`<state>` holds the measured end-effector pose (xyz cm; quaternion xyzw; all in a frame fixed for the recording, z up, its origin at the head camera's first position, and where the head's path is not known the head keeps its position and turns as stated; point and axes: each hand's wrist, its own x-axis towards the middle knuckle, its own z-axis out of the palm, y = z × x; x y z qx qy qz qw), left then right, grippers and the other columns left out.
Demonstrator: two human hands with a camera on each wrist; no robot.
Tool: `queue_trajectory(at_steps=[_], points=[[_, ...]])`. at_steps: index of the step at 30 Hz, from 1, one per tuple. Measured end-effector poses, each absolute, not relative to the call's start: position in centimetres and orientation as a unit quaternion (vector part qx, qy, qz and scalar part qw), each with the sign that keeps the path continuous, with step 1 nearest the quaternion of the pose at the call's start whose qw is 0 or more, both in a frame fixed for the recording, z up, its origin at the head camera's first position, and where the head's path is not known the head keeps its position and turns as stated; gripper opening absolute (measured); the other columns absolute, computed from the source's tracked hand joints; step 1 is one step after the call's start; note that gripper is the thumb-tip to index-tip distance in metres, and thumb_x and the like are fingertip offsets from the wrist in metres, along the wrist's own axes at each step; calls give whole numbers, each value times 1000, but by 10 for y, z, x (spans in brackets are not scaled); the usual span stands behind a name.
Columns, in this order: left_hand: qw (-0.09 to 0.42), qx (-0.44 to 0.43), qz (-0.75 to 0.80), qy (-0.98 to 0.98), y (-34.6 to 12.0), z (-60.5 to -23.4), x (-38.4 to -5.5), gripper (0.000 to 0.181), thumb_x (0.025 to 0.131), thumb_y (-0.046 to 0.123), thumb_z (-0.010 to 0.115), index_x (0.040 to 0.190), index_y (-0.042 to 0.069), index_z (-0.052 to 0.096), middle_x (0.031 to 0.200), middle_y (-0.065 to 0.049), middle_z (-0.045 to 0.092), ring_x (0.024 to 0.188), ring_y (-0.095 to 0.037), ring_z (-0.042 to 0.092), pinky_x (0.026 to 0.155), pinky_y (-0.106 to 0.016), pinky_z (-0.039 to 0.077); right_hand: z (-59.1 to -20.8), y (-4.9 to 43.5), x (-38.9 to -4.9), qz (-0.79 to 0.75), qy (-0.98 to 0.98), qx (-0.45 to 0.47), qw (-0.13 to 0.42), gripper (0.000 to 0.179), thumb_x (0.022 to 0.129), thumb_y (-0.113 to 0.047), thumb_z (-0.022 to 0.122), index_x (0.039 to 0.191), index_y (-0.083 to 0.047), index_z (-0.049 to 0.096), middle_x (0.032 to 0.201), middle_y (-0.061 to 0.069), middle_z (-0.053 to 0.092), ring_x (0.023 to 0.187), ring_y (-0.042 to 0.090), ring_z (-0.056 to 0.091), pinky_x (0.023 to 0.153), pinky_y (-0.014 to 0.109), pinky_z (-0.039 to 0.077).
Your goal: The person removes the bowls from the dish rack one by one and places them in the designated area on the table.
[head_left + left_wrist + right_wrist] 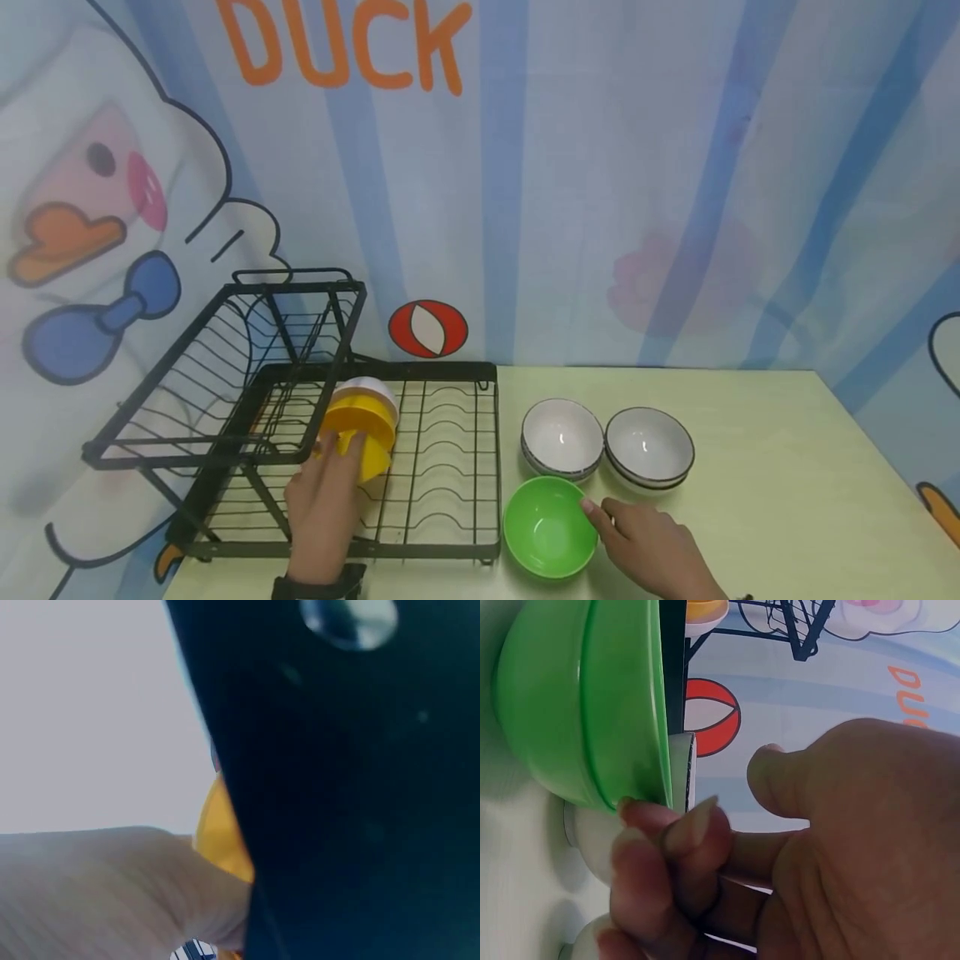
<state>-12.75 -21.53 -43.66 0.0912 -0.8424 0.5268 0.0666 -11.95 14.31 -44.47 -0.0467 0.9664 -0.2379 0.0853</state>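
Note:
My left hand (324, 500) reaches into the black dish rack and grips a yellow bowl (374, 460), its fingers over the near side. A white bowl (372, 385) sits directly behind the yellow one, both tilted on edge. In the left wrist view, the thumb overlaps the yellow bowl (223, 836), and a dark shape covers much of the frame. On the table, a green bowl (551, 529) stands upright. My right hand (652, 542) is at its right side; in the right wrist view, loosely bent fingertips meet the green wall (619, 705) while the thumb stays apart from it.
Two stacks of white bowls with dark rims, a left stack (562, 437) and a right stack (649, 446), stand behind the green bowl. The dish rack (450, 550) has a raised upper shelf (202, 454) on its left. A printed curtain (570, 208) hangs behind the table.

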Motion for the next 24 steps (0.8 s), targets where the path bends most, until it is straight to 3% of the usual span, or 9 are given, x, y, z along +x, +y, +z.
queue_trajectory(at_steps=[2, 4, 10, 17, 24], points=[[110, 79, 144, -980, -215, -435, -129, 45, 85, -4, 67, 125, 12, 55, 113, -14, 60, 62, -15, 49, 55, -27, 40, -444, 143, -120, -237, 967, -46, 86, 51, 99, -61, 40, 71, -19, 49, 61, -3, 43, 59, 15, 42, 53, 32, 31], [131, 71, -33, -988, -216, -433, -131, 60, 78, -10, 70, 132, 10, 53, 108, -25, 57, 56, -28, 48, 45, -36, 38, -444, 143, -121, -235, 967, -45, 88, 51, 99, -61, 39, 73, -19, 49, 61, -2, 44, 59, 15, 43, 53, 32, 31], [94, 111, -76, -986, -218, -432, -131, 66, 80, -2, 73, 141, 2, 47, 105, -26, 63, 71, -42, 60, 55, -54, 50, -442, 145, -122, -233, 966, -32, 103, 50, 100, -60, 40, 75, -17, 50, 63, -1, 45, 60, 16, 43, 52, 32, 32], [72, 131, -75, -986, -215, -434, -134, 69, 80, -4, 73, 143, -2, 43, 132, -33, 55, 96, -56, 59, 67, -64, 54, -440, 147, -122, -233, 966, -23, 108, 51, 100, -60, 39, 76, -17, 50, 64, -1, 46, 61, 16, 44, 53, 32, 32], [114, 116, -100, -982, -215, -434, -131, 66, 80, -11, 68, 141, -5, 43, 126, -33, 58, 86, -54, 60, 60, -60, 53, -439, 148, -123, -226, 969, -25, 102, 47, 101, -57, 40, 77, -17, 51, 65, -1, 47, 63, 16, 45, 54, 34, 34]])
